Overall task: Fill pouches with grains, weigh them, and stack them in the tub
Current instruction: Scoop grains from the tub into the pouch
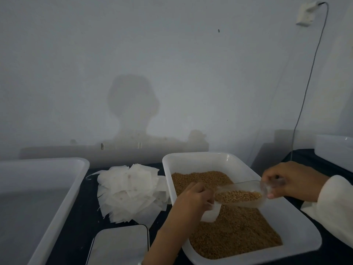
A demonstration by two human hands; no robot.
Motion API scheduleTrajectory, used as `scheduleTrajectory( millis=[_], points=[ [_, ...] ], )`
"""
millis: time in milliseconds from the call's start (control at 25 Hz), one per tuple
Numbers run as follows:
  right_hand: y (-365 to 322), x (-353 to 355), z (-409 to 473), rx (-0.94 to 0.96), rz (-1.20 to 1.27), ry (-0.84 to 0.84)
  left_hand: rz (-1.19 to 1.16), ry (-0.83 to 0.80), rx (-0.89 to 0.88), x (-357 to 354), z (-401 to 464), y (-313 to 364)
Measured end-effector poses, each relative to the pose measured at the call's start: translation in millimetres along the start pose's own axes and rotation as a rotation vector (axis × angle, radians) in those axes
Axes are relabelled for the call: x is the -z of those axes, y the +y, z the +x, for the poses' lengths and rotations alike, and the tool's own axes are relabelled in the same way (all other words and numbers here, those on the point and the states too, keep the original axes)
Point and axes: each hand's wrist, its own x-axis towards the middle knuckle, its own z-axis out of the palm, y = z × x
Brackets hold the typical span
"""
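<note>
On the dark bench (pixel 80 217), over the grain tray (pixel 298 222), right hand (pixel 290 180) fingers grip the loaded scoop (pixel 240 195); left hand (pixel 194 197) fingers pinch a pouch (pixel 211 214); a misaligned mouth would likely spill grain

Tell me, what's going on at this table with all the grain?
A person is filling small pouches. The right hand holds a clear scoop loaded with grains, tipped toward a white pouch that the left hand holds over the grain tray. Empty pouches lie piled beside it, a scale sits in front, and a white tub waits on the left.
</note>
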Motion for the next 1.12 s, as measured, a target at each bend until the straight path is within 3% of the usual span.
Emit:
scheduleTrajectory(
  millis=[480,880,1120],
  points=[
    [-16.3,13.4,5.8,0.002,-0.194,-0.074,-0.021,-0.004,-0.021,-3.0,0.1,2.0],
    [-24.0,19.3,14.2,0.022,-0.375,0.02,-0.093,0.015,0.008,-5.3,-0.5,-4.4],
    [-13.0,15.9,13.2,0.016,-0.348,0.06,-0.073,0.006,0.051,-6.8,-1.4,-6.2]
  ],
)
